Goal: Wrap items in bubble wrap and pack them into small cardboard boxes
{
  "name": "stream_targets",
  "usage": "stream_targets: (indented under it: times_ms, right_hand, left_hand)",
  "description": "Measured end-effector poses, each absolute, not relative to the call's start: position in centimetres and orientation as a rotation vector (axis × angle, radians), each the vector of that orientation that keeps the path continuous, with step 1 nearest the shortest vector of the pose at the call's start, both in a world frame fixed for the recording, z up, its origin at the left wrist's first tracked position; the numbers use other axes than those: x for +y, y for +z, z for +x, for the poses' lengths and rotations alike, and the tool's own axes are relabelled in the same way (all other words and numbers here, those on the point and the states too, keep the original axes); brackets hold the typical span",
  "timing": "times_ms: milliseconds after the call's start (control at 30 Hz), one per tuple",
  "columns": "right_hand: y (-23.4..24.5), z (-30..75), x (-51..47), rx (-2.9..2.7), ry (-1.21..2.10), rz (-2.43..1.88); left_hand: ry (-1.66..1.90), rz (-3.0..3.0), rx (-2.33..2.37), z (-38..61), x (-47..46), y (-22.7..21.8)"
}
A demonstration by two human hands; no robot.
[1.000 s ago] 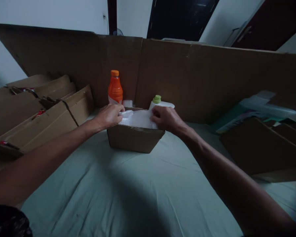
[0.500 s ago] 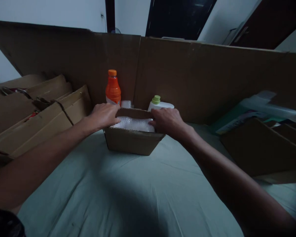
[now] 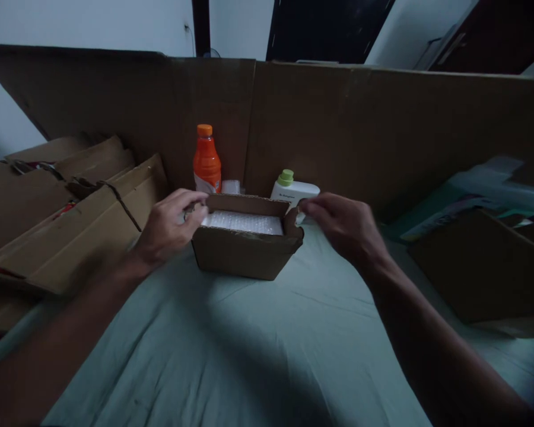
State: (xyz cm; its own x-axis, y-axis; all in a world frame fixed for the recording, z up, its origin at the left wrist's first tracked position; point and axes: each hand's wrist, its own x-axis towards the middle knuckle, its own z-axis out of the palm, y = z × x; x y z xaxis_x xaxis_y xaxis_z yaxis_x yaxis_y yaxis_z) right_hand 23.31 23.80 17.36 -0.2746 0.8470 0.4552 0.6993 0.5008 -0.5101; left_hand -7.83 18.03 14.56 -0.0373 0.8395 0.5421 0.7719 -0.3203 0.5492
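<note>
A small open cardboard box (image 3: pixel 238 255) stands upright on the green cloth, with bubble wrap (image 3: pixel 244 222) inside it. My left hand (image 3: pixel 171 225) is at the box's left end, its thumb and fingers curled around the short flap there. On the other end, my right hand (image 3: pixel 345 225) pinches the edge of the right flap, which bends outward and looks ragged. Behind the box stand an orange bottle (image 3: pixel 207 160) with an orange cap and a white bottle (image 3: pixel 296 191) with a green cap.
Larger cardboard boxes (image 3: pixel 89 219) sit on the left. At right, another cardboard box (image 3: pixel 485 273) stands beside a teal container (image 3: pixel 445 201). A tall cardboard panel (image 3: pixel 315 118) runs along the back. Wrinkled green cloth (image 3: pixel 231 350) covers the surface in front.
Both hands have moved outward, away from the middle of the box. They no longer reach over the bubble wrap, which now lies flatter and lower. The right flap now bends outward.
</note>
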Motion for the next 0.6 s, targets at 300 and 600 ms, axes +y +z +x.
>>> stream_targets:
  times_ms: [300,600]
  right_hand:
    - [5.8,21.7,21.0,-1.753,0.762,-1.188]
    - [6.3,26.3,18.4,-1.691,0.646,-1.211]
  left_hand:
    - [1.366,1.499,1.609,-7.3,16.3,3.7]
    - [1.436,1.452,1.621,0.2,12.6,5.2]
